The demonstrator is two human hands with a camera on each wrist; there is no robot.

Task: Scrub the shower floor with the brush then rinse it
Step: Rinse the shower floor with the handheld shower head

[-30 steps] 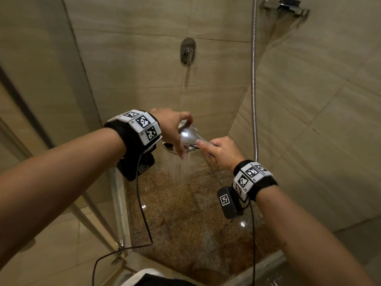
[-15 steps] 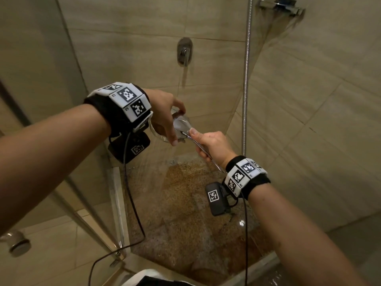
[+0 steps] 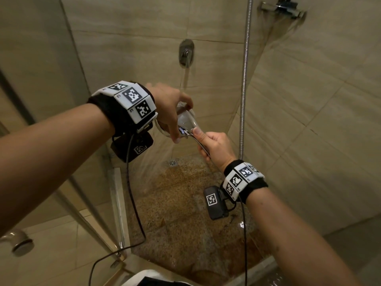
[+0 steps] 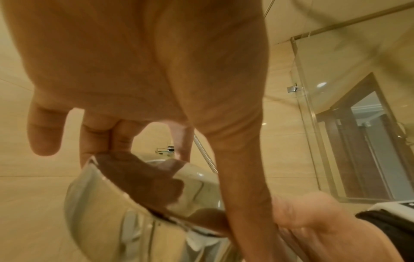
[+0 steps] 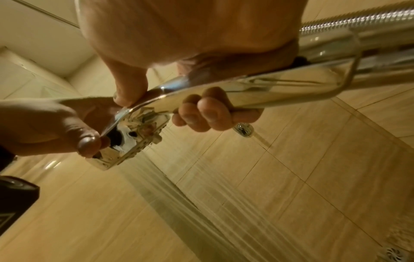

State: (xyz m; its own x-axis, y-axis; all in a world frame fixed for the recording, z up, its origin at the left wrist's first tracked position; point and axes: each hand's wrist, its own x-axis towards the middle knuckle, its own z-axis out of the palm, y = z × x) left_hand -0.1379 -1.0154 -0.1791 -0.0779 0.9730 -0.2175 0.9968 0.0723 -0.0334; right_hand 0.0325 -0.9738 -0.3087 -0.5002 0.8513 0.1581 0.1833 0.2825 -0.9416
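I hold a chrome hand shower [image 3: 185,122] over the brown speckled shower floor [image 3: 181,203]. My right hand [image 3: 214,145] grips its handle [image 5: 257,90], thumb on top near the neck. From above, my left hand [image 3: 171,112] grips the rim of the round head [image 4: 134,203], thumb on the near edge. Water sprays [image 5: 179,186] down and to the left from the head, and the floor is wet. No brush is in view.
A metal hose [image 3: 244,79] hangs down the corner to the right of my hands. A wall spout [image 3: 186,53] sits on the far tiled wall, a round drain [image 3: 172,162] below it. The glass door [image 3: 41,100] stands at left with its knob [image 3: 17,242].
Both hands have lifted the hand shower a little and tilted it. The spray now falls further to the left and toward the far end of the floor.
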